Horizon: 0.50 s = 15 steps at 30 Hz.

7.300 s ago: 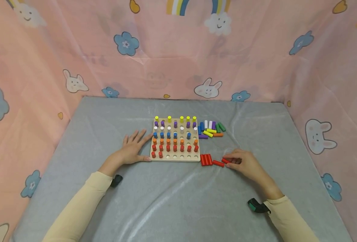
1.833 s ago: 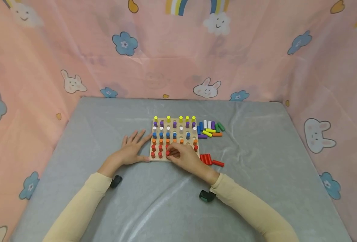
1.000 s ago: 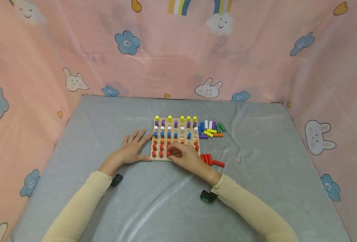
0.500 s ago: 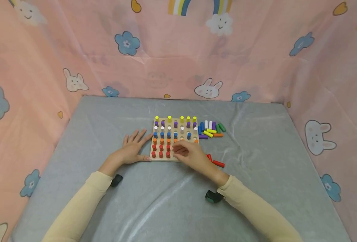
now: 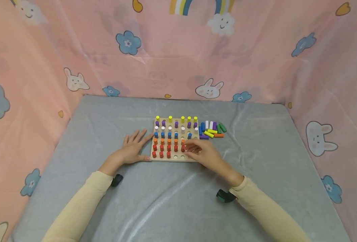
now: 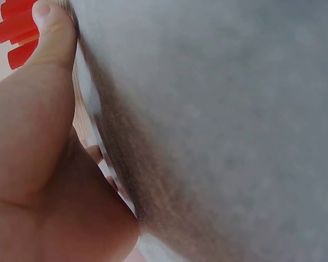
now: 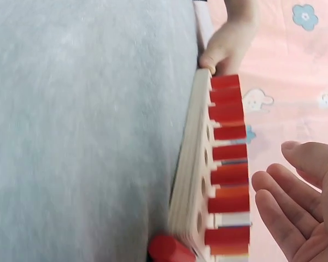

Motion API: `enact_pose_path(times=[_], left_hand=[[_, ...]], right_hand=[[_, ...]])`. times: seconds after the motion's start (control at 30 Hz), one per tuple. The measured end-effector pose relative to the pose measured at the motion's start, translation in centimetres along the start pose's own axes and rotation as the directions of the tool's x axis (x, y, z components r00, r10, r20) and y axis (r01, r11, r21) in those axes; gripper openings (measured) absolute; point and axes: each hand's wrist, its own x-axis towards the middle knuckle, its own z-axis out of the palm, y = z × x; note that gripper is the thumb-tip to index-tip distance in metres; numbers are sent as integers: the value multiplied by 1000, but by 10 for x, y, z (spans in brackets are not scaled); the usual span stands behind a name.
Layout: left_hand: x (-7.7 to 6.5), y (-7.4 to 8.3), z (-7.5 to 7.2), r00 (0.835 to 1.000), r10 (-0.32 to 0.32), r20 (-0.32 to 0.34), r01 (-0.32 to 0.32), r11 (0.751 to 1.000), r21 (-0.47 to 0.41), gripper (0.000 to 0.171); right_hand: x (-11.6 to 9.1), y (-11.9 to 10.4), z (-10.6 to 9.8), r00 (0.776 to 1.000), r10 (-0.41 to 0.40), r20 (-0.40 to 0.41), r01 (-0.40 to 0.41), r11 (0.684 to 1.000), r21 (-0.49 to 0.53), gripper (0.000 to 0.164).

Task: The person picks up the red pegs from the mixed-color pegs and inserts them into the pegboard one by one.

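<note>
A wooden pegboard (image 5: pixel 163 159) with upright colored pegs lies on the table. Its front row has three red pegs at the left, the third being a red peg (image 5: pixel 168 154), followed by bare holes. My left hand (image 5: pixel 133 150) rests spread beside the board, thumb and a fingertip at its left edge; the left wrist view shows the thumb (image 6: pixel 53 38) against the board's side. Over the board's right front part hovers my right hand (image 5: pixel 208 154), fingers loosely bent with nothing between them. A loose red peg (image 7: pixel 170 249) lies by the board's corner in the right wrist view.
Right of the board's back half lies a group of loose pegs, among them a green peg (image 5: pixel 222 127), an orange peg (image 5: pixel 219 135) and a white peg (image 5: pixel 207 125). In the head view my right hand hides the loose red pegs. Pink printed cloth (image 5: pixel 166 67) walls the grey table.
My right hand earlier picked a red peg from the table and brought it to the front row's third hole. It has let go and moved right; the left hand stays.
</note>
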Motion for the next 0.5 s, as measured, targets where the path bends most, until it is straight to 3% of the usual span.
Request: enact_pose_path(times=[0.5], left_hand=[[0,1,-2,1000,-8,10,8,1000,-4,101]], right_hand=[[-21,14,-41,993,115,4,-114,988,-108,36]])
